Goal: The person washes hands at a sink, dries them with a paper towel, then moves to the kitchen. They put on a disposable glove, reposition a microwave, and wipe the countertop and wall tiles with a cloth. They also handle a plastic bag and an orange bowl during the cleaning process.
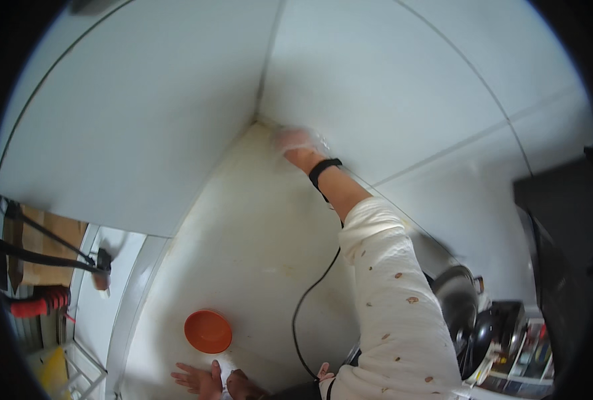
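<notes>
My right hand [296,141], blurred, reaches to the far corner of a pale surface [256,220], close to the right-hand white panel. Something clear and shiny, like thin plastic, shows around it; its fingers cannot be made out. A black band circles that wrist, below a rolled white sleeve. At the bottom, my left hand [196,379] lies with fingers spread, just below an orange bowl [208,331], not touching it. A darker, partly hidden shape sits right beside this hand; I cannot tell what it is. A thin black cord [294,320] curves between the bowl and my right arm.
White panels [126,120] rise on both sides and meet at the far corner. Metal and black cookware [456,300] stands at the lower right near a filled rack [526,360]. A plug with black cables [104,265] and a red-and-black handle [31,305] are at the left.
</notes>
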`<state>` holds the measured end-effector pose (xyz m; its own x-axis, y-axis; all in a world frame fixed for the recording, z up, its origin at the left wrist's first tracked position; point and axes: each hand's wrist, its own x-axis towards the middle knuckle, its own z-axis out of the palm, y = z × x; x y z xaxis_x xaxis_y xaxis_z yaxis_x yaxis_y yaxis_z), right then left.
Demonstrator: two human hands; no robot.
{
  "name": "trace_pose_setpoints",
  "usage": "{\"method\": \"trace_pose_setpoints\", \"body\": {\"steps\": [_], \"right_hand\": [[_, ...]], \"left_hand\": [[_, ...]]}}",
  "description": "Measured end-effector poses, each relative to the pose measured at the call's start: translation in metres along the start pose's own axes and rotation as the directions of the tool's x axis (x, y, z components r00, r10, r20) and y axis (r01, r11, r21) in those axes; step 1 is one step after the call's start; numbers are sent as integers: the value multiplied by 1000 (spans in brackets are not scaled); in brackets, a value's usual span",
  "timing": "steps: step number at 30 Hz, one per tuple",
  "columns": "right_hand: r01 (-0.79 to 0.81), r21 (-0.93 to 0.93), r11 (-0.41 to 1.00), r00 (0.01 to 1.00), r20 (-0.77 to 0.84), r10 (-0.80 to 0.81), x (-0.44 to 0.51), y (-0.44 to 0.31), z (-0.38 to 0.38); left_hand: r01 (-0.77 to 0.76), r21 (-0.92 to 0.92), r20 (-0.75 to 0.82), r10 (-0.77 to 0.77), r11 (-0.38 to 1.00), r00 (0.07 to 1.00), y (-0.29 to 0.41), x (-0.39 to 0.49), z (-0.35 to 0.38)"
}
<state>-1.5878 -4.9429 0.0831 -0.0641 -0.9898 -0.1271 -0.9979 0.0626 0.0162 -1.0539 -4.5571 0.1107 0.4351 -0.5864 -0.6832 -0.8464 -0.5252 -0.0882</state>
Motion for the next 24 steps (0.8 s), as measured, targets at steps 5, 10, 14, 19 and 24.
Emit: {"method": "trace_pose_setpoints", "body": {"steps": [5,10,14,19,24], "right_hand": [[21,-478,878,843,-464,-273,-156,69,-91],[54,-476,878,843,-449,-295,-246,122,-162],[174,-560,810,919,-203,-337,-257,111,-169],[-44,-523,851,703,-621,-346,-211,96,-237],[204,-454,867,692,-559,-456,-187,62,-181]], "left_hand": [[129,-86,41,-126,988,991,5,-1,-2],[75,-84,39,-72,994,997,5,-1,-5],[96,0,12,-96,995,995,2,2,1],[94,-56,17,-93,994,996,0,4,2],[47,-33,78,-45,998,996,-1,2,-5]]}}
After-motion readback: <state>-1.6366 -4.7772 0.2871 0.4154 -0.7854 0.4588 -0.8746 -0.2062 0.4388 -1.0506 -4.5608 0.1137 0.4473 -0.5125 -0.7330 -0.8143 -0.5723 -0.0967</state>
